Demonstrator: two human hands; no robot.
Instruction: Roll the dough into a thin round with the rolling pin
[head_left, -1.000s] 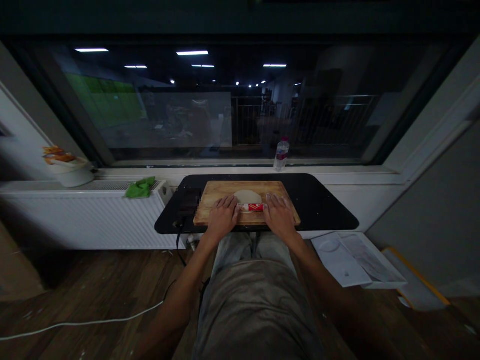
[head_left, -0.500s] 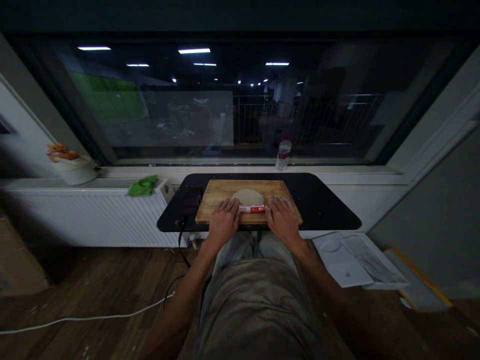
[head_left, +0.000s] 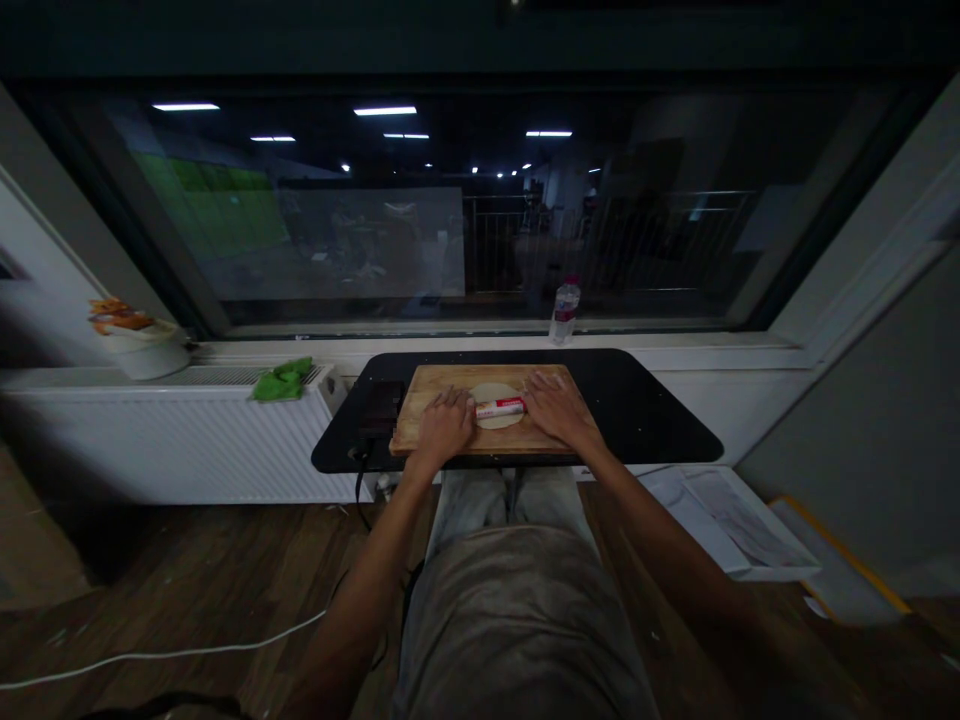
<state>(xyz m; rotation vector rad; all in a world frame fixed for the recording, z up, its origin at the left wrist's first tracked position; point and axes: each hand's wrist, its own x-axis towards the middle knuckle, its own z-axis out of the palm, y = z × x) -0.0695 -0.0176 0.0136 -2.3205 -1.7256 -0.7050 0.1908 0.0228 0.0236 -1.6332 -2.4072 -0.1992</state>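
Note:
A rolling pin (head_left: pixel 500 408) in a red-and-white printed wrapper lies across a thin round of pale dough (head_left: pixel 496 421). Both rest on a wooden cutting board (head_left: pixel 427 377). My left hand (head_left: pixel 447 422) is laid over the pin's left end, fingers stretched forward and slightly bent. Over its right end my right hand (head_left: pixel 556 405) lies flat, its fingers spread towards the window. The palms hide both ends of the pin. Dough shows in front of and behind the pin.
The board sits on a black table (head_left: pixel 660 420) with a dark box-like object (head_left: pixel 381 405) at its left. A plastic bottle (head_left: pixel 565 312) stands on the windowsill. At left, a green cloth (head_left: pixel 282 380) lies on the radiator (head_left: pixel 187 440). A white box (head_left: pixel 739 520) is at lower right.
Both hands have pushed the rolling pin forward, from the near edge of the dough to its middle. The pin now slants slightly, its right end farther away.

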